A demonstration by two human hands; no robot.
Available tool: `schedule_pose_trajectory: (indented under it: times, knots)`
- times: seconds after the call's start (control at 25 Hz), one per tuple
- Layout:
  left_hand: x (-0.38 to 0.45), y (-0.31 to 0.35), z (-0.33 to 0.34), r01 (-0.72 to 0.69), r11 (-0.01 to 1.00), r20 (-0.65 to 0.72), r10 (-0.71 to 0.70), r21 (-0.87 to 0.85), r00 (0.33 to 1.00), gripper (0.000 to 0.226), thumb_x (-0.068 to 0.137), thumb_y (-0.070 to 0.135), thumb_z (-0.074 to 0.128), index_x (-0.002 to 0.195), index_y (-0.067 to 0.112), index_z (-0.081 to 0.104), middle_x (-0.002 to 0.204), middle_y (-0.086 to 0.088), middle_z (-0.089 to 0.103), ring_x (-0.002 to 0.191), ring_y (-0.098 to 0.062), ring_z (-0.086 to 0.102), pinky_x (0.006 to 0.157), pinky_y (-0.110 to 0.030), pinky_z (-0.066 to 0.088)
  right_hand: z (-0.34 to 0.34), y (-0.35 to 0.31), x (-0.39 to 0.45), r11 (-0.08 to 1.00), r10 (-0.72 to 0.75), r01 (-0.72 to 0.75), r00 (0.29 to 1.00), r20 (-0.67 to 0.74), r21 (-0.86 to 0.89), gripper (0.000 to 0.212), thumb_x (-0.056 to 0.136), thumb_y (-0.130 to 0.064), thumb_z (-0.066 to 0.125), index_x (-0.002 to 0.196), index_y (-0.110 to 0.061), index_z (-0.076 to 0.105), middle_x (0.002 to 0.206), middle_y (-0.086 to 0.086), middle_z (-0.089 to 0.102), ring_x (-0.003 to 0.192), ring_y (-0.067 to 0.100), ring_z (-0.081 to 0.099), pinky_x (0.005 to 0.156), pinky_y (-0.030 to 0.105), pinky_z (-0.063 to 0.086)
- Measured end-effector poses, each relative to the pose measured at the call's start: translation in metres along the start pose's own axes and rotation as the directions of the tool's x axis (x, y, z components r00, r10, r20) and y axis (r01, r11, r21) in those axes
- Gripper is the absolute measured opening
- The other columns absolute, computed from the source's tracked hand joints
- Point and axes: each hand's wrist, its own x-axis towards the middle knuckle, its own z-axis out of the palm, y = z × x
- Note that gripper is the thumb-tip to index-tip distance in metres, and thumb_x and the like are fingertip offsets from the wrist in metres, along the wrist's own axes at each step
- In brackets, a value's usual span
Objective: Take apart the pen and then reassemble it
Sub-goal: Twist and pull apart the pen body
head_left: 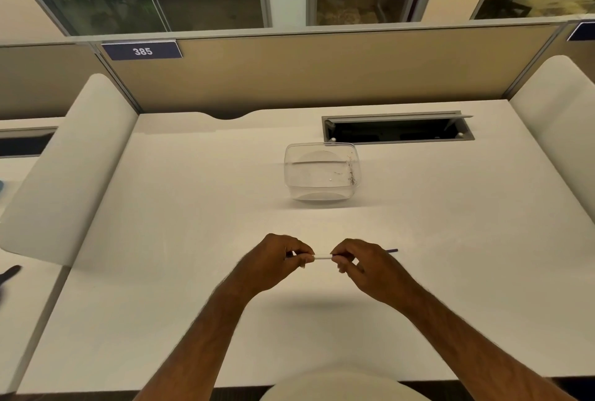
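Note:
A thin white pen [322,256] is held level above the white desk [193,239], near the middle front. My left hand [277,260] pinches its left end and my right hand [363,267] pinches its right end. Only a short white stretch of the barrel shows between the fingers. A dark blue tip [392,251] sticks out to the right past my right hand; whether it is part of the pen or lies on the desk I cannot tell.
A clear plastic box [322,175] stands farther back on the desk, with small bits inside. Behind it is an open cable hatch [397,128]. White side panels flank the desk, and a beige partition [322,72] closes the back.

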Motion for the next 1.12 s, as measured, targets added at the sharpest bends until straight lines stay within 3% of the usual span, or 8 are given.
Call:
schedule_pose_trajectory:
  times: [0.08,0.28,0.56,0.92,1.04,1.12]
  knots:
    - [0.0,0.0004,-0.0003,0.005,1.0,0.001,-0.005,-0.002,1.0,0.009,0.095,0.033,0.07,0.095,0.033,0.079,0.084,0.016,0.075,0.079,-0.008,0.062,0.064,-0.014,0.044,0.0011,-0.0001,-0.0012,1.0,-0.023,0.022,0.999,-0.029,-0.02,0.007,0.101,-0.028,0.061,0.097,-0.026,0.066,0.083,-0.017,0.067,0.082,0.008,0.065,0.065,0.015,0.046]
    - [-0.0006,0.0021,-0.0002,-0.02,1.0,0.007,0.02,-0.001,1.0,0.011,0.095,0.032,0.07,0.098,0.031,0.08,0.085,0.012,0.076,0.08,-0.012,0.062,0.066,-0.017,0.046,0.0026,0.0016,-0.0047,0.997,-0.074,0.071,0.994,-0.076,-0.031,0.006,0.098,-0.031,0.064,0.095,-0.026,0.065,0.087,-0.016,0.067,0.084,0.011,0.066,0.061,0.024,0.053]
    - [-0.0017,0.0017,-0.0015,-0.024,1.0,0.031,0.025,-0.018,0.999,0.011,0.094,0.034,0.071,0.099,0.031,0.08,0.085,0.011,0.075,0.08,-0.014,0.063,0.071,-0.029,0.052,0.0018,0.0023,-0.0043,0.996,-0.094,0.094,0.995,-0.037,-0.006,0.006,0.096,-0.025,0.066,0.091,-0.022,0.064,0.084,-0.012,0.067,0.082,0.013,0.066,0.063,0.03,0.057]
    - [-0.001,0.0019,-0.0021,-0.008,0.999,0.081,0.011,-0.042,0.997,0.013,0.096,0.031,0.07,0.102,0.027,0.081,0.086,0.008,0.077,0.084,-0.017,0.065,0.074,-0.026,0.051,0.0021,0.009,-0.0054,0.981,-0.176,0.176,0.984,0.01,-0.078,0.008,0.099,-0.03,0.061,0.096,-0.023,0.061,0.089,-0.011,0.065,0.082,0.012,0.065,0.071,0.035,0.056]
    - [-0.0013,0.001,-0.0008,0.002,1.0,0.073,0.0,-0.026,0.997,0.013,0.096,0.035,0.069,0.102,0.03,0.08,0.087,0.01,0.076,0.084,-0.014,0.065,0.077,-0.032,0.053,-0.0024,0.0086,-0.0019,0.994,-0.104,0.105,0.992,0.067,-0.01,0.006,0.1,-0.03,0.062,0.105,-0.027,0.064,0.093,-0.015,0.064,0.088,0.012,0.065,0.075,0.032,0.057]
    - [-0.0003,0.0003,-0.001,-0.009,1.0,0.067,0.009,-0.014,0.998,0.013,0.095,0.036,0.069,0.101,0.032,0.08,0.086,0.01,0.075,0.082,-0.013,0.063,0.077,-0.033,0.053,-0.0043,0.0063,-0.0008,0.999,-0.038,0.036,0.994,0.103,0.029,0.018,0.101,-0.037,0.06,0.118,-0.03,0.063,0.097,-0.016,0.064,0.088,0.01,0.066,0.074,0.025,0.057]
